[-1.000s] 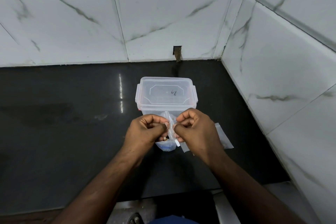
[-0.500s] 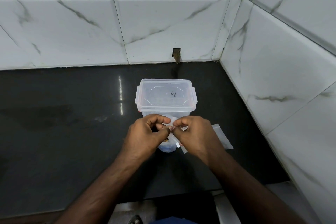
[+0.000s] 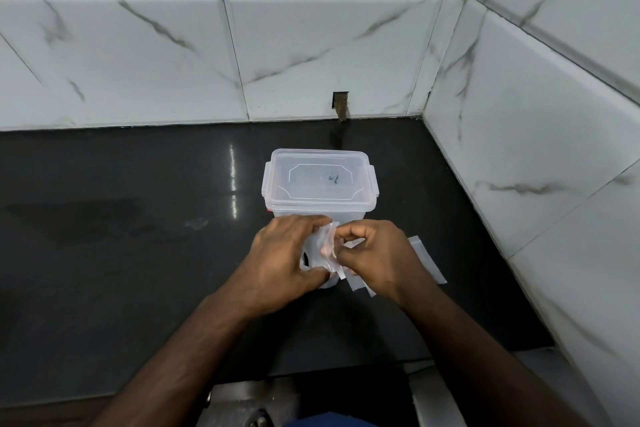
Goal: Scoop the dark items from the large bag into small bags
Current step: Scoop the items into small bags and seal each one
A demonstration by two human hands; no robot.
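Observation:
A small clear plastic bag [image 3: 325,246] is held above the black counter, just in front of a clear lidded container [image 3: 320,184]. My left hand [image 3: 280,263] grips the bag's left side, thumb underneath and fingers over its top. My right hand [image 3: 377,256] pinches the bag's right edge with curled fingers. More flat clear small bags [image 3: 426,260] lie on the counter under and to the right of my right hand. No dark items or large bag can be made out; my hands hide what sits below the bag.
The black counter [image 3: 121,236] runs left and ends at a front edge near my forearms. White marble-look tiled walls [image 3: 536,149] close it off at the back and right. A small dark hole [image 3: 340,104] is in the back wall.
My hands have shifted apart slightly and spread the small bag's top between them; my left hand now wraps further round the bag. The container has not moved.

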